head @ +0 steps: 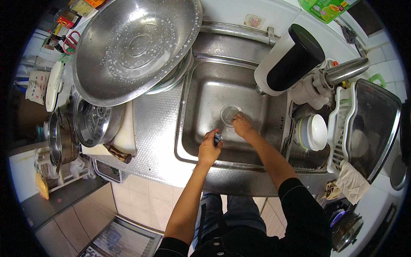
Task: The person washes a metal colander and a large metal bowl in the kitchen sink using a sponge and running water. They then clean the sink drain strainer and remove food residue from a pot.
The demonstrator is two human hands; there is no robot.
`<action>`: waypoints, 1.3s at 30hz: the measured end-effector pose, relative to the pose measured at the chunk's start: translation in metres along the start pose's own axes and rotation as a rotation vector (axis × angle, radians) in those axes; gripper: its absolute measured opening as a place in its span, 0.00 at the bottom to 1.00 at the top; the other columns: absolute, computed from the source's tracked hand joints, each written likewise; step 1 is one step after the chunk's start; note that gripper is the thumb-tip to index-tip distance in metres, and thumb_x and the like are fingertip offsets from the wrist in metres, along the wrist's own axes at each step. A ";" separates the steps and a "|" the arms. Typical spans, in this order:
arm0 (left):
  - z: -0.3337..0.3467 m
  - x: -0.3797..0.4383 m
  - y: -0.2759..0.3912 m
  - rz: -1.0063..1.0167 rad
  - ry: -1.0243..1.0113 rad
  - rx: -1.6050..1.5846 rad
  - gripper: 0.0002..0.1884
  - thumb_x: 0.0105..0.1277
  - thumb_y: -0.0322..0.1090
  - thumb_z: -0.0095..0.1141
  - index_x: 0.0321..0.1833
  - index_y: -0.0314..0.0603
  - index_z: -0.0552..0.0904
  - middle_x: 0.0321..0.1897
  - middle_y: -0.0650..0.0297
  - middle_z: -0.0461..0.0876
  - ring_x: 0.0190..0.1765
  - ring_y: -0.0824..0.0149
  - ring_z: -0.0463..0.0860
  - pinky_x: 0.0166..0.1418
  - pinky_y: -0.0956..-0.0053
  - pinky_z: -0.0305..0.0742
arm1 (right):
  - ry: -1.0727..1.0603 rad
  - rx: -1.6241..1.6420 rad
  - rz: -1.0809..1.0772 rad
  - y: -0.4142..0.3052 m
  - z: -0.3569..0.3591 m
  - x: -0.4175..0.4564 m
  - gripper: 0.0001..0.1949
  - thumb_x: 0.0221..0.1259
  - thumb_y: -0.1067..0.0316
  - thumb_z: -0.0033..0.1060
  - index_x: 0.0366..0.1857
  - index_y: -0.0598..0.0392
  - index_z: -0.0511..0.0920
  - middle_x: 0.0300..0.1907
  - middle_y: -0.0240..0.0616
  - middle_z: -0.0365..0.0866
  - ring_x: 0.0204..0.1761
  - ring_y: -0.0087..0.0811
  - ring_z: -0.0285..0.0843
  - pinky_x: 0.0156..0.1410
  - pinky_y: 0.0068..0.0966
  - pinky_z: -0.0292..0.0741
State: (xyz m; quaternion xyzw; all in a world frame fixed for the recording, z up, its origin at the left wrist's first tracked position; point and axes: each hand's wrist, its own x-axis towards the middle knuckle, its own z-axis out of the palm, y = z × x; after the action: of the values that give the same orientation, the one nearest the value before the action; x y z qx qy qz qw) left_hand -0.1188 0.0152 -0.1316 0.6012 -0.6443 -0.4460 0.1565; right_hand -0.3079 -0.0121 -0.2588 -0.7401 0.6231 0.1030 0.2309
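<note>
Both hands are over a stainless steel sink basin (205,96). My left hand (210,148) grips a small dark grey-blue object (217,138) between thumb and fingers, near the front of the basin; its kind cannot be told. Further in, my right hand (241,124) reaches down to the round drain strainer (230,114), its fingertips at the strainer's right edge. Whether those fingers hold anything is hidden by the hand.
A large wet steel bowl (141,48) overhangs the counter at the upper left. A black-and-white container (289,61) leans over the basin's right rim. White bowls (316,132) stand in a side rack. A steamer pot (96,119) and a knife handle (118,153) lie left.
</note>
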 end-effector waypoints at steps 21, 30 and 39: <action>0.003 0.002 -0.003 0.018 -0.003 -0.024 0.24 0.53 0.31 0.57 0.55 0.48 0.69 0.48 0.54 0.73 0.48 0.51 0.75 0.51 0.64 0.70 | -0.131 -0.301 -0.118 0.008 0.016 0.032 0.11 0.54 0.65 0.45 0.32 0.49 0.82 0.40 0.33 0.81 0.54 0.35 0.67 0.56 0.35 0.64; 0.003 0.003 -0.002 0.056 0.011 -0.001 0.23 0.53 0.32 0.56 0.55 0.47 0.70 0.50 0.55 0.73 0.49 0.52 0.75 0.52 0.64 0.70 | -0.145 0.140 0.062 0.003 0.026 0.045 0.12 0.52 0.70 0.45 0.38 0.50 0.80 0.41 0.41 0.80 0.49 0.45 0.73 0.52 0.40 0.69; -0.001 0.002 0.004 -0.031 -0.055 -0.024 0.24 0.53 0.31 0.56 0.56 0.45 0.69 0.51 0.54 0.72 0.51 0.52 0.74 0.54 0.65 0.69 | -0.189 -0.111 -0.019 -0.001 0.020 0.038 0.12 0.55 0.69 0.42 0.39 0.51 0.78 0.40 0.44 0.79 0.44 0.45 0.77 0.48 0.38 0.72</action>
State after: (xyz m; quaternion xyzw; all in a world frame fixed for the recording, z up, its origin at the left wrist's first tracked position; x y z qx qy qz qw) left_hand -0.1216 0.0125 -0.1288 0.5966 -0.6338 -0.4722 0.1390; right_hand -0.2969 -0.0355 -0.2932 -0.7446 0.5850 0.2045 0.2481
